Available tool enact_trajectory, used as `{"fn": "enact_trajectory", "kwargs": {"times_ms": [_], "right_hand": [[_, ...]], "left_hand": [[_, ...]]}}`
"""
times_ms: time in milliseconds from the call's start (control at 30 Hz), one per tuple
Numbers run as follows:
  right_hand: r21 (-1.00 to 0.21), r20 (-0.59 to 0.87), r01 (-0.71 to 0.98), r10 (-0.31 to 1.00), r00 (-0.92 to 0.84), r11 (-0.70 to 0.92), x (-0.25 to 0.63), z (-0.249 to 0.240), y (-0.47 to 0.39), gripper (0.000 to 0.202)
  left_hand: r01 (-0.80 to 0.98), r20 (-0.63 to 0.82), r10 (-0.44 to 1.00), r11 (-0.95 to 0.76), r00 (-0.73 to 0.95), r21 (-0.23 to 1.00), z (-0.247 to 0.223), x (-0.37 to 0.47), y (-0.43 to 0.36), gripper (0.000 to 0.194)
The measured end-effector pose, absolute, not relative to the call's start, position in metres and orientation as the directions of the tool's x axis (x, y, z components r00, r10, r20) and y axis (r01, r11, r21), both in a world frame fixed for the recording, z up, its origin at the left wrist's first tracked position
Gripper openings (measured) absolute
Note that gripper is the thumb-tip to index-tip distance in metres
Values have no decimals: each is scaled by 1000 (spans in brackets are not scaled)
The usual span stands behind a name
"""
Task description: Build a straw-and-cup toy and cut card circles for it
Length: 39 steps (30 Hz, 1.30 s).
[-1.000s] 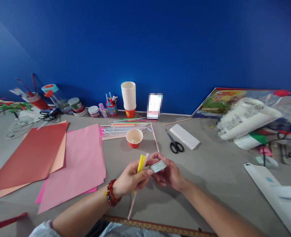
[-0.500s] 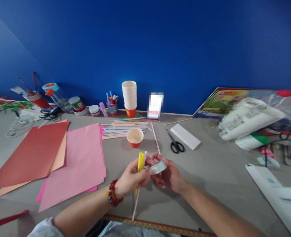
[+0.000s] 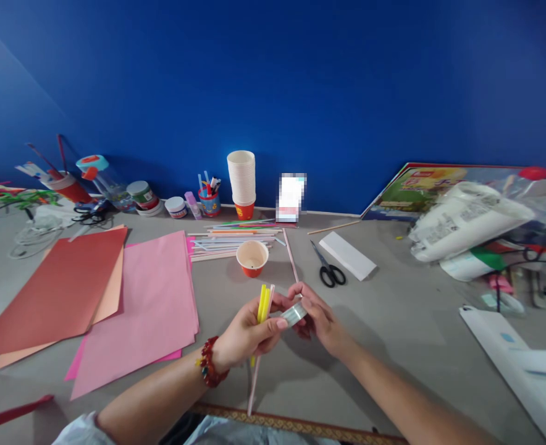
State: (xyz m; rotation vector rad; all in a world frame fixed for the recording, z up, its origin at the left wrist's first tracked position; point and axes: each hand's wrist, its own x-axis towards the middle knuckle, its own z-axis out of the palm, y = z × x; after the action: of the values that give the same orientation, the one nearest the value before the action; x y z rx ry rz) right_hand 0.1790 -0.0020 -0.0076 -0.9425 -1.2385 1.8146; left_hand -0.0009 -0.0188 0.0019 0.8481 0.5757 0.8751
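Note:
My left hand (image 3: 249,330) is closed around yellow straws (image 3: 263,303) and a pale pink straw (image 3: 253,389) that reaches down to the table's front edge. Its thumb and fingers also pinch a small roll of clear tape (image 3: 294,314). On the roll's right side, the fingers of my right hand (image 3: 317,315) are closed on the tape. Behind the hands stands a red and white paper cup (image 3: 252,267). A long pink straw (image 3: 290,253) lies on the table just beyond my right hand.
Black scissors (image 3: 331,275) and a folded white paper (image 3: 347,254) lie right of centre. Pink sheets (image 3: 147,309) and a red sheet (image 3: 64,290) cover the left. A cup stack (image 3: 242,179) stands behind loose straws (image 3: 226,244). Plastic-wrapped cups (image 3: 472,216) lie far right.
The tape roll has turned in my fingers. My right hand has shifted slightly, its fingers now bent over the roll's upper right side. My left hand keeps its hold on the straws.

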Motion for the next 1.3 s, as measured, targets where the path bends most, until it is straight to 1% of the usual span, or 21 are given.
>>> {"fn": "enact_trajectory", "kwargs": {"times_ms": [100, 233, 400, 500, 633, 767, 933, 967, 1033, 1133, 1200, 1233, 1300], "right_hand": [[-895, -188, -274, 854, -486, -352, 176, -12, -2, 38], [-794, -245, -381, 823, -512, -473, 173, -14, -2, 39], [-709, -290, -421, 778, -557, -566, 171, -17, -3, 40], [-632, -321, -457, 747, -582, -627, 170, -18, -4, 40], [-534, -324, -493, 705, -631, -686, 168, -18, -4, 47], [-519, -316, -485, 685, -656, -704, 168, -17, -4, 52], [-530, -353, -432, 652, -671, -730, 167, -19, -3, 56], [-564, -359, -405, 655, -665, -720, 167, -20, -3, 58], [-676, -357, -332, 686, -633, -658, 168, -21, -1, 59], [-831, -299, -268, 797, -525, -488, 173, -20, 1, 54], [-925, -185, -220, 873, -452, -310, 179, -16, 2, 46], [-968, -98, -167, 897, -432, -187, 183, -13, 3, 44], [-997, 76, -38, 899, -431, 66, 191, -8, 4, 43]], "left_hand": [[-420, -68, 834, 344, 548, 840, 2, -3, -19, 34], [-412, -56, 832, 330, 551, 849, 1, -4, -19, 33], [-430, -32, 834, 316, 550, 846, 1, -3, -20, 36], [-440, -17, 832, 311, 555, 842, 0, -2, -20, 41], [-452, 0, 835, 298, 551, 841, -3, -1, -21, 45], [-429, -6, 838, 285, 545, 857, -6, -1, -22, 47], [-411, -11, 824, 294, 566, 863, -6, -1, -21, 51], [-410, -15, 827, 294, 562, 864, -5, -1, -21, 50], [-409, -27, 843, 289, 537, 866, -4, 0, -20, 49], [-422, -40, 874, 274, 485, 864, -1, 0, -19, 44], [-428, -42, 887, 263, 460, 865, 0, -1, -18, 40], [-425, -47, 888, 264, 457, 866, 0, -1, -18, 38], [-406, -69, 883, 282, 464, 869, 0, -3, -17, 36]]}}
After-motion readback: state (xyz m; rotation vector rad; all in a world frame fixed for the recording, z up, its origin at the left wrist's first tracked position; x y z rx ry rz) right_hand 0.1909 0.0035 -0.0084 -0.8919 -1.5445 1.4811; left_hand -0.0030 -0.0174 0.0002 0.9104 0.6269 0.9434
